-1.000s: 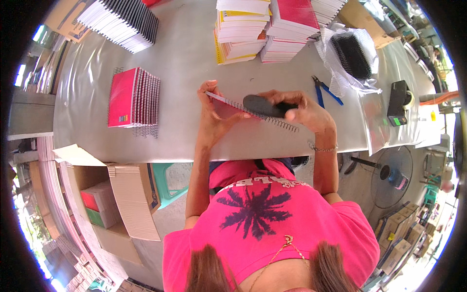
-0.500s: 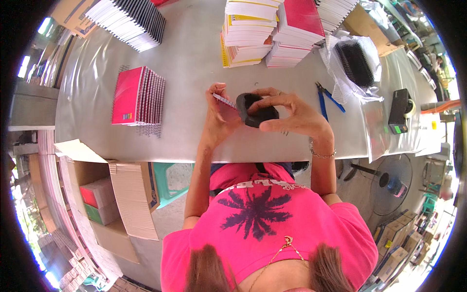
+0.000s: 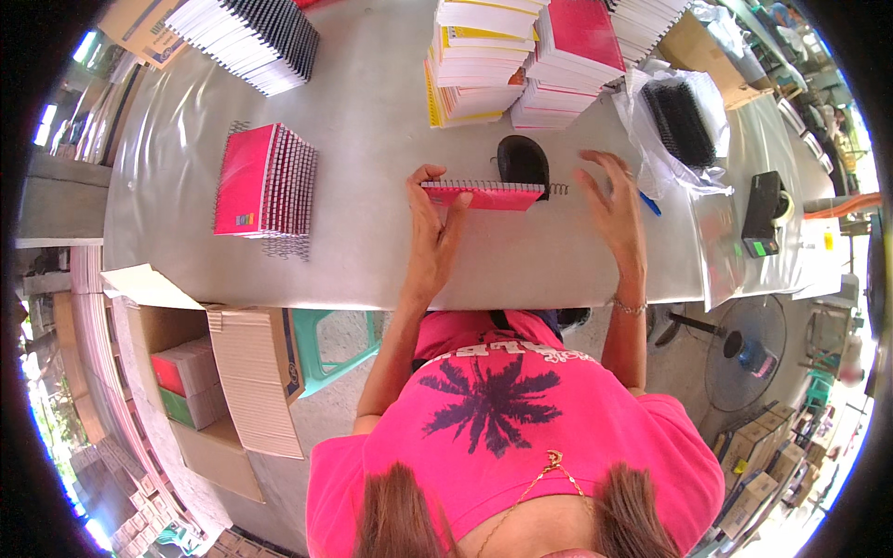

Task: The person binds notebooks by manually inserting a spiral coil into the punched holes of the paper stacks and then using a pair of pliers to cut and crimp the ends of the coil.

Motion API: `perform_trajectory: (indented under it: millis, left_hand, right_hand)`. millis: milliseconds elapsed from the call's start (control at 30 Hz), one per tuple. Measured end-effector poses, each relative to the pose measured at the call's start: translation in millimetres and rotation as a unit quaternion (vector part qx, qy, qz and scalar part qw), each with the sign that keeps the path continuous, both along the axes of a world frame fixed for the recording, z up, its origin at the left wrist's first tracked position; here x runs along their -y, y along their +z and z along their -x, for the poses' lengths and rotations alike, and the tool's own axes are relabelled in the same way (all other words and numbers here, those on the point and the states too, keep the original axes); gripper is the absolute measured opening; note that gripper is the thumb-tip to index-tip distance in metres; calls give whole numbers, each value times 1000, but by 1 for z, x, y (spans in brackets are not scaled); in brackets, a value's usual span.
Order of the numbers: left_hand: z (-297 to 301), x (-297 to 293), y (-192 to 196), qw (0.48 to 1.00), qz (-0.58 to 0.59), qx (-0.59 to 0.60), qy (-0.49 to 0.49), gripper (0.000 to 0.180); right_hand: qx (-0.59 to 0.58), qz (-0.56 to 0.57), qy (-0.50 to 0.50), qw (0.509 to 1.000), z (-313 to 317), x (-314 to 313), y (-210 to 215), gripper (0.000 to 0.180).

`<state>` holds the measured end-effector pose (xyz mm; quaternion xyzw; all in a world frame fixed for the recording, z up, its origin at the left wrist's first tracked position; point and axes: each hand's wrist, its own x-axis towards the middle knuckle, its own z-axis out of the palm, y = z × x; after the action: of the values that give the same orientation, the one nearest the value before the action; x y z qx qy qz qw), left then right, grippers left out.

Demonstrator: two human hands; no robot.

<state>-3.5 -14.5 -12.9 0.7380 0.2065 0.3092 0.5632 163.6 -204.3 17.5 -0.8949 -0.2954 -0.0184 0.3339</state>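
Observation:
My left hand grips a red notebook by its left end, thumb in front. A wire coil runs along the notebook's upper edge, and a short length of it sticks out past the right end. Just behind the notebook is a black, rounded, hollow-looking piece whose kind I cannot make out; its lower part is hidden. My right hand is off to the right, fingers apart and holding nothing. Beside it a blue handle of the pliers shows; the hand covers the rest.
On the left of the table stands a stack of red spiral notebooks. Black-coiled books and piles of unbound pages lie farther back. Black coils rest in white plastic at right, near a tape dispenser.
My right hand has let go of the black piece, which now sits behind the notebook, and moved right. My left hand has turned the notebook level and moved it slightly right.

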Motion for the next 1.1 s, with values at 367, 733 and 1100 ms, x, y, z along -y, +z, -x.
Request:
perform_trajectory:
  millis: [367, 733, 1100]
  left_hand:
    - [7, 0, 12, 997, 72, -8, -13, 25]
    - [12, -5, 11, 991, 135, -8, -7, 20]
    - [11, -4, 10, 992, 117, 45, -13, 21]
  right_hand:
    - [60, 128, -172, 975, 4, 57, -24, 46]
    - [29, -147, 40, 988, 70, -6, 42, 34]
    - [56, -142, 161, 975, 113, -66, 23, 35]
